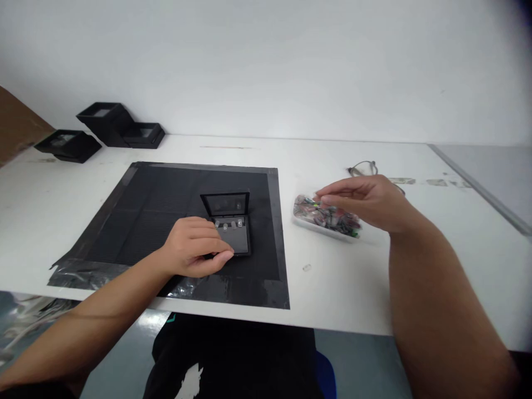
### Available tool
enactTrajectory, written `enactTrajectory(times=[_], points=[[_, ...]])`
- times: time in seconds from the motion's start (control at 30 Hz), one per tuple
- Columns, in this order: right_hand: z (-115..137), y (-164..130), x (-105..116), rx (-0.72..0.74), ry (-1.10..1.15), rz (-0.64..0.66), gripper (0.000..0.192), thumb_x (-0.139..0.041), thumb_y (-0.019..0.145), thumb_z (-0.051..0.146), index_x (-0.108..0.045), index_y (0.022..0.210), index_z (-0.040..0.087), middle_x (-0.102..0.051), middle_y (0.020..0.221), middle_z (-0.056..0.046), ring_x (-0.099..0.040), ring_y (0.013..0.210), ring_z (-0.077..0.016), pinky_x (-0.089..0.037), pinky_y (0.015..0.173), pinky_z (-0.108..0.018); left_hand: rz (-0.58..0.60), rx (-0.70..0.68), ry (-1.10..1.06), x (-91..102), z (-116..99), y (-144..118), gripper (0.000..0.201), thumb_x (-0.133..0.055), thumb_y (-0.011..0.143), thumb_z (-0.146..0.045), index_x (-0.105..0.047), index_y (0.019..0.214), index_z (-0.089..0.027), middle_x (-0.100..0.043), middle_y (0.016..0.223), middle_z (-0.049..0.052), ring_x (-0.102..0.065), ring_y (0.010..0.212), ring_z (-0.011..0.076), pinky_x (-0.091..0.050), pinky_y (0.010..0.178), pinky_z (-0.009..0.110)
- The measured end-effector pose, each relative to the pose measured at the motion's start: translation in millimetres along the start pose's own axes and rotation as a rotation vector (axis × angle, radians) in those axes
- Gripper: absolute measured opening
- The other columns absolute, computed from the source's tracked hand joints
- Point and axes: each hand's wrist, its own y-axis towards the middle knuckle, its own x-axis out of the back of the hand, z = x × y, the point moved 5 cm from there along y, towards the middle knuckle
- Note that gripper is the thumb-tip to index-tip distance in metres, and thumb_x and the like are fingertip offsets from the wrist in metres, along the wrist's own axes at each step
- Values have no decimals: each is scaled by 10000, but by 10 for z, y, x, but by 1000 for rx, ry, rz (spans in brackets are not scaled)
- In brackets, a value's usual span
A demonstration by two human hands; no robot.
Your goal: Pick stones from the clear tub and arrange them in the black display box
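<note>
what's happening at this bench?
A person sits at a white table. The left hand rests on a small open black case lying on a black mat. The right hand pinches something small over a clear tray of small parts. More black boxes sit at the back left.

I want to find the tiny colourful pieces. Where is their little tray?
In the head view, the clear tray of small parts sits on the white table, just right of the black mat, under the right hand.
</note>
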Motion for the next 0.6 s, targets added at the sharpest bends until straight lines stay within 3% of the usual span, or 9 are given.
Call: enactTrajectory(times=[0.13,0.3,0.5,0.6], points=[[97,-23,-44,158,299,42,126,-791,764,327,-809,862,250,-774,805,-40,-679,624,-139,-549,506,-258,2,-12,-6,10,-17,11,24,-689,804,-177,-669,793,-186,-670,604,-23,-596,520,114,-454,529,253],[238,-84,-93,297,606,170,78,-778,792,214,-797,847,267,-776,778,-15,-646,497,-102,-496,409,-230,-2,-2,-5,25,-7,-1,17,-686,808,-188,-678,821,-195,-676,613,-27,-599,526,108,-460,538,245],[329,-137,-169,285,726,230,132,-772,793,134,-709,763,245,-784,824,10,-626,455,-77,-504,409,-208,2,4,-20,27,0,-15,62,-698,795,-182,-692,857,-184,-681,616,-17,-595,518,117,-454,520,253],[335,-132,-207,313,704,227,224,-758,814,146,-727,972,303,-783,830,24,-637,471,-84,-532,430,-214,9,4,-20,24,-3,-11,56,-696,800,-184,-691,856,-185,-684,619,-21,-595,516,114,-456,521,251]])
